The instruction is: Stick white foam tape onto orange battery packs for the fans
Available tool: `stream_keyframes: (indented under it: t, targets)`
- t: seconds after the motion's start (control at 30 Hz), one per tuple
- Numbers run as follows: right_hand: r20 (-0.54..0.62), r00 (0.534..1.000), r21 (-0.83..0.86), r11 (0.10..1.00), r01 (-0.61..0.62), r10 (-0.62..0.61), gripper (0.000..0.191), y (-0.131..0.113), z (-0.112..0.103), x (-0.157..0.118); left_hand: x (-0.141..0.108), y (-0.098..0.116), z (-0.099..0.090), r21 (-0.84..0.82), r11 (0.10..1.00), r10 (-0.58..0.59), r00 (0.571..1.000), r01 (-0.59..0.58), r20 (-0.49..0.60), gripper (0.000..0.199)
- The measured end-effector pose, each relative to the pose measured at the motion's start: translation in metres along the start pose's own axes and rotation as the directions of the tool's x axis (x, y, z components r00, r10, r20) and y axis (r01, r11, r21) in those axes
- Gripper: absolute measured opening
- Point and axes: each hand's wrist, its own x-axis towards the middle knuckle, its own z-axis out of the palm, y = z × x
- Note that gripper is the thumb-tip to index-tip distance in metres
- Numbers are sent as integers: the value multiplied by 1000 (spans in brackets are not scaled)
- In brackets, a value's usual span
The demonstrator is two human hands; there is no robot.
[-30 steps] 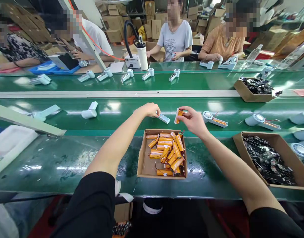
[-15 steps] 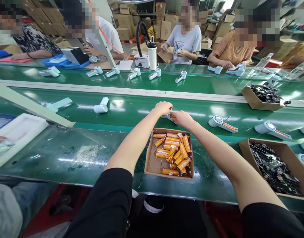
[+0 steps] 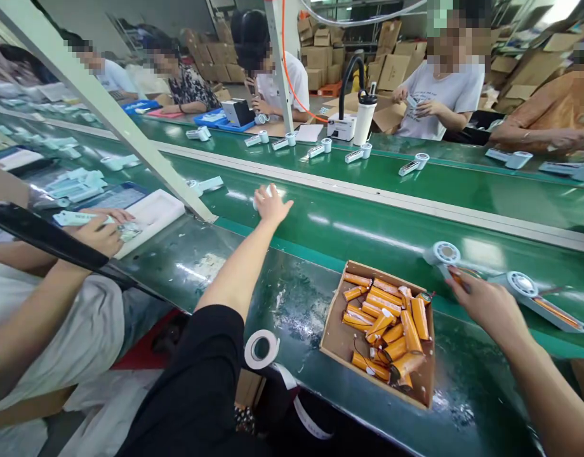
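Note:
My left hand [image 3: 272, 206] reaches over the green belt [image 3: 320, 235], its fingers over a pale blue device that is mostly hidden beneath them. At the right, my right hand [image 3: 482, 295] has its fingers closed at the handle of another pale blue device [image 3: 445, 253], which has a round head. Beside it lies a further device [image 3: 523, 284] with an orange battery in its open handle. Between my arms stands a cardboard box [image 3: 331, 324] with several orange wrapped batteries [image 3: 384, 298] and thin wires.
A slanted metal post [image 3: 144, 149] rises at the left, near a person's hands [image 3: 101, 231] and a white foam tray [image 3: 153, 222]. A roll of white tape [image 3: 262, 349] sits at the table edge. Across, several people sit behind a second belt [image 3: 292, 158] carrying pale blue devices.
The view has turned left. My hands, which were together above the box, have moved apart: the left to a device on the left, the right to one on the right.

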Motion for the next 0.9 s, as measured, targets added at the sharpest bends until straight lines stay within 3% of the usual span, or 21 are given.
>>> stream_keyframes:
  t: [0.1,0.17,0.23,0.3,0.37,0.47,0.53,0.6,0.67,0.73,0.8,0.83,0.9]
  targets:
    - [-160,985,95,992,79,-63,61,39,15,-40,9,-46,-19,0,1000,-30,999,30,-34,42]
    - [-259,962,142,982,125,-85,62,46,18,-66,2,-52,-22,7,1000,16,1000,-16,-19,41]
    - [-307,951,185,977,104,-43,55,40,14,-97,-20,-44,-21,18,995,96,995,-96,12,43]
    - [-336,942,216,971,100,-22,46,27,6,-131,-58,-31,-22,18,978,206,977,-207,64,42]
    - [-373,925,214,963,166,-76,42,14,-6,-161,-109,-21,-29,-7,946,321,934,-324,154,45]
    - [-448,889,183,963,198,-98,47,0,-28,-191,-190,-15,-53,-56,857,502,807,-512,311,56]
    - [-496,868,201,969,143,-25,54,-7,-42,-203,-239,-20,-75,-67,800,581,744,-596,329,59]
    - [-534,844,253,962,102,51,60,-17,-54,-210,-281,-32,-95,-73,776,613,721,-627,322,57]
    - [-573,817,304,943,136,67,58,-31,-60,-216,-316,-48,-107,-76,771,612,701,-633,365,56]
    - [-589,808,343,911,229,18,46,-49,-63,-221,-345,-62,-110,-50,772,605,708,-634,365,50]
    - [-590,807,424,847,321,-11,30,-74,-64,-225,-367,-67,-110,-8,778,606,748,-628,269,36]
    - [-582,813,495,792,356,-2,25,-90,-65,-227,-376,-64,-109,6,783,608,768,-622,203,29]
    - [-473,881,711,604,359,33,27,-128,-67,-230,-390,-47,-111,20,790,609,789,-612,86,17]
